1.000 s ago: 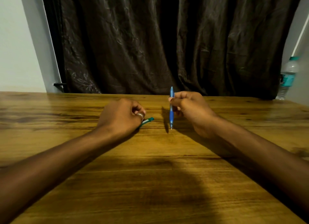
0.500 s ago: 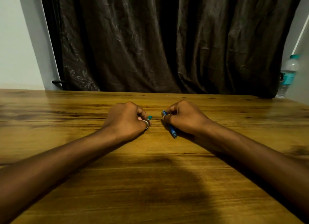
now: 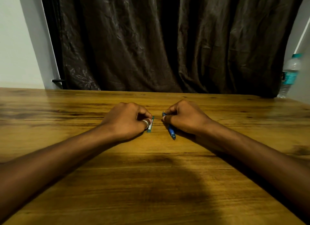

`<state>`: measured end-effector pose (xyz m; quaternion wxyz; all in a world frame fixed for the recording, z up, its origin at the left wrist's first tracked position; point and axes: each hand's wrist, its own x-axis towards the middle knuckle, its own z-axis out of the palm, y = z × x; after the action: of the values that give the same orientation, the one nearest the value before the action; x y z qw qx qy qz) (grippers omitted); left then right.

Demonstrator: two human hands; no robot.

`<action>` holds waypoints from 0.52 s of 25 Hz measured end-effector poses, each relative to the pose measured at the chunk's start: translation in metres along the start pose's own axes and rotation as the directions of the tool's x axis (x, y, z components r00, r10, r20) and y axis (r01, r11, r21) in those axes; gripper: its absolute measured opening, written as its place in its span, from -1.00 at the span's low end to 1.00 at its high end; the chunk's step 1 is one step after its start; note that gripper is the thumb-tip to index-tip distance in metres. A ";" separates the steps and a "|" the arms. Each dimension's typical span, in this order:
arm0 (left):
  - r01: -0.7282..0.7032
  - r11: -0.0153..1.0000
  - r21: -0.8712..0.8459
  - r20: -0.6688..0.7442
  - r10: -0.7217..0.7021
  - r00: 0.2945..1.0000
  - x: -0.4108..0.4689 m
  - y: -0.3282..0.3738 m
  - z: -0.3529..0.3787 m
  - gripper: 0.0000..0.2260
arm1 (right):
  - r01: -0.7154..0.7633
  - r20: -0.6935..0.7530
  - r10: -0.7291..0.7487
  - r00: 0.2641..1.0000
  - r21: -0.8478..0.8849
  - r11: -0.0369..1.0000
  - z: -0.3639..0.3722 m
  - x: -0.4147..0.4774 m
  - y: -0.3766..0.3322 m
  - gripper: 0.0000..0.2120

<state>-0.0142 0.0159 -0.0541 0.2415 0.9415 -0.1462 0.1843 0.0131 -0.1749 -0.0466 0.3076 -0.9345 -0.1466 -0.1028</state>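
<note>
Two items in play: a blue pen (image 3: 171, 130) and a short teal piece (image 3: 150, 126). They sit side by side but apart, mid-table, nearer the far edge than the near one and roughly centred between the left and right edges. The pen lies slanted. Its lower end points at the near edge and its upper end pokes out past the fingers toward the teal piece. The teal piece is mostly hidden, so I can't tell whether it's a cap, a pen end or something else.

Step, my read: both parts are gripped and brought close for joining. There is a small gap between them and they are not mated. The next move calls for aiming the pen's upper end at the teal piece, then closing the gap along one axis. The left hand should hold firm while the right pushes. Dim light and fingers hide both ends, so alignment would go largely by feel.

Right hand (image 3: 186, 117): fingers curled round the pen's upper half, hand low on the table.
Left hand (image 3: 127, 120): fist-like, thumb and fingertips pinching the teal piece, with a ring (image 3: 146, 123) on one finger.
The hands are near each other but not touching.

Outward: a wooden table (image 3: 151, 174), a dark curtain (image 3: 167, 40) behind the far edge, and a bottle (image 3: 289, 75) by the far right corner.
</note>
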 end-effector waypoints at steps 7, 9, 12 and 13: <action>-0.088 0.996 -0.021 0.025 0.089 0.996 0.002 -0.003 0.008 -0.79 | 0.004 0.004 -0.004 1.000 -0.104 0.995 0.000 0.000 0.000 -0.77; -0.101 0.995 0.001 0.022 0.101 0.995 0.002 -0.001 0.010 -0.77 | 0.006 -0.011 -0.007 1.000 -0.119 0.993 0.001 0.001 -0.002 -0.77; -0.107 0.994 0.033 0.001 0.107 0.994 0.004 -0.002 0.013 -0.75 | 0.013 -0.033 -0.020 0.999 -0.178 0.984 0.003 0.002 -0.002 -0.78; -0.109 0.993 0.052 -0.008 0.109 0.994 0.004 -0.002 0.014 -0.75 | 0.013 -0.039 -0.020 0.999 -0.185 0.983 0.003 0.002 -0.002 -0.79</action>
<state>-0.0062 0.0093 -0.0646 0.2074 0.9370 -0.1914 0.2058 0.0148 -0.1711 -0.0469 0.2216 -0.9555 -0.1378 -0.1377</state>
